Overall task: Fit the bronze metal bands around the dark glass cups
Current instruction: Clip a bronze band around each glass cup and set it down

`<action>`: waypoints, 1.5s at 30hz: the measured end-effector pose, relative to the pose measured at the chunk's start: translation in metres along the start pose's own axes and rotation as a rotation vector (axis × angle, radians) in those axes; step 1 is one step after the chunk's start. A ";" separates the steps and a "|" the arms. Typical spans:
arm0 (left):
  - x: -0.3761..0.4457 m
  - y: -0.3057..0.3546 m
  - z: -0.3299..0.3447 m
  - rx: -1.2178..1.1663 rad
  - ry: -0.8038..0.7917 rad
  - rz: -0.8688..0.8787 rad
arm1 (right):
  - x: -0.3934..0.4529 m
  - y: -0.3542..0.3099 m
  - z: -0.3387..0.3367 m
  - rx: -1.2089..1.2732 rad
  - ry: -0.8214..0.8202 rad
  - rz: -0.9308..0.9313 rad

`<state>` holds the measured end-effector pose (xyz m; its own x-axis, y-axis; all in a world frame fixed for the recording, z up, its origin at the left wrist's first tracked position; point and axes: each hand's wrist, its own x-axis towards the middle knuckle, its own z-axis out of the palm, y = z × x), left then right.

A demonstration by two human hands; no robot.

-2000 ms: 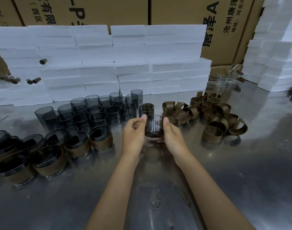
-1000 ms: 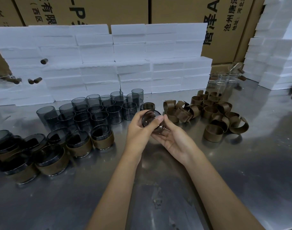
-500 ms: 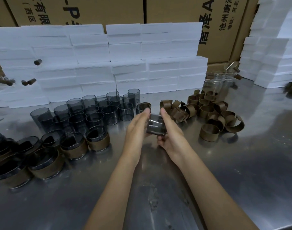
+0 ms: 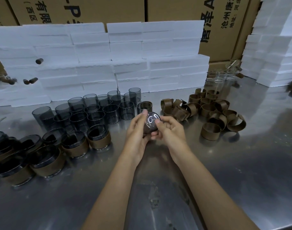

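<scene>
Both hands were raised just above the steel table (image 4: 241,171), sharing one dark glass cup (image 4: 151,122). The cup was tipped so its round base faced the camera, glare streaking across it. The left hand (image 4: 136,130) cradled it from the left and below, fingers curled around the wall, thumb up near the rim of the base. The right hand (image 4: 171,130) gripped it from the right, thumb pressed on the base edge, fingers curled beneath. No band on this cup could be made out (most of its wall was hidden by the hands).

Left of the hands, a cluster of bare dark cups (image 4: 92,110) stood upright on the table. Nearer the left edge stood the banded cups (image 4: 98,138), each wrapped in a bronze band low on its wall. To the right, a loose heap of bronze bands (image 4: 208,112) lay on the table, some closed loops, some sprung open.

Behind: white foam blocks (image 4: 125,63) stacked in a wall, cardboard cartons (image 4: 175,9) with printed characters above them, and a few clear glasses (image 4: 223,75) at the far right.
</scene>
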<state>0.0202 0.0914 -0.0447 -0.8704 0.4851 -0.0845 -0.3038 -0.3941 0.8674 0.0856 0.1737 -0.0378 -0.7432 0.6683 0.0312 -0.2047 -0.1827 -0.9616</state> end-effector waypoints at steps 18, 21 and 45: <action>0.030 0.003 -0.030 -0.500 -0.090 -0.185 | 0.158 -0.044 0.054 -1.065 -0.166 -0.089; 0.035 0.002 -0.034 -0.517 -0.089 -0.180 | 0.176 -0.033 0.070 -1.210 -0.231 -0.002; 0.018 0.005 -0.019 -0.063 -0.167 0.000 | -0.007 -0.017 0.017 -1.016 0.181 -0.397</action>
<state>-0.0042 0.0830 -0.0507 -0.7953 0.6062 0.0027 -0.3324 -0.4398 0.8343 0.0832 0.1593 -0.0174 -0.6195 0.6587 0.4270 0.2721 0.6905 -0.6703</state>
